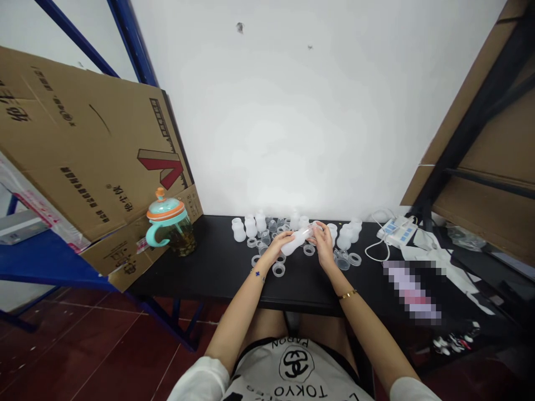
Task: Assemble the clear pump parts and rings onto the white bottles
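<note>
Between my two hands, tilted above the black table, is a white baby bottle (293, 243) with a clear top. My left hand (276, 248) is closed round its lower end. At the clear top end, the fingers of my right hand (322, 243) grip the bottle. White bottle bodies (238, 229) stand in a group behind my left hand, and more white bottles (345, 236) stand behind my right. Translucent ring collars (278, 270) and clear caps (343, 262) lie on the table around my hands.
The black table (213, 273) meets a white wall. On the left are a teal-lidded jug (179, 234) of dark liquid and a large cardboard box (92, 145). A white power strip (395, 230) with its cord, papers and a blurred-out item are at the right.
</note>
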Demonstrator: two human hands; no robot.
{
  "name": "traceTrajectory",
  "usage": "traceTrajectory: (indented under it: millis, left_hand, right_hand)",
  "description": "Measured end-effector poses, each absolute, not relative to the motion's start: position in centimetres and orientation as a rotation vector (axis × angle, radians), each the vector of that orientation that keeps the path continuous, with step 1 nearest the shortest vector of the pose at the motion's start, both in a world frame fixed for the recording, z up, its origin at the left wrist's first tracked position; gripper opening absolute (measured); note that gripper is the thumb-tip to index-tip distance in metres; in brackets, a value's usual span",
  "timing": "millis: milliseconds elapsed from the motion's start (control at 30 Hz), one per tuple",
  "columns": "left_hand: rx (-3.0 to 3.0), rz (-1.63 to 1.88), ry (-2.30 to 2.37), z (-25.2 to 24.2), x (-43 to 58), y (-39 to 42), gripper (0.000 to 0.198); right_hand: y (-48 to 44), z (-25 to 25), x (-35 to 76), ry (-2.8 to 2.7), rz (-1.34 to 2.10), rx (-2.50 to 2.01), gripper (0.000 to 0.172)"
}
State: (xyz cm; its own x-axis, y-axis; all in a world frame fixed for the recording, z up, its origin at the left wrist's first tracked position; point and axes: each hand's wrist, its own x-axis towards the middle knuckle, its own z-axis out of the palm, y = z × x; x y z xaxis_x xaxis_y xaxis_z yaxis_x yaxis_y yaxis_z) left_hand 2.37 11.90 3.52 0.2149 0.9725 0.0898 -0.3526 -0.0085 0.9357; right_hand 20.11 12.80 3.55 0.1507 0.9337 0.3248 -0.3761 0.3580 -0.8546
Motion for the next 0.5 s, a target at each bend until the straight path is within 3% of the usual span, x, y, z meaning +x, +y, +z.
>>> traceTrajectory:
  millis: [500]
  left_hand:
    - [1.097,1.203,0.773,3.58,2.36,11.86,0.045]
  right_hand:
    - [13.08,3.19,20.21,-1.016,1.058,-0.702,0.047]
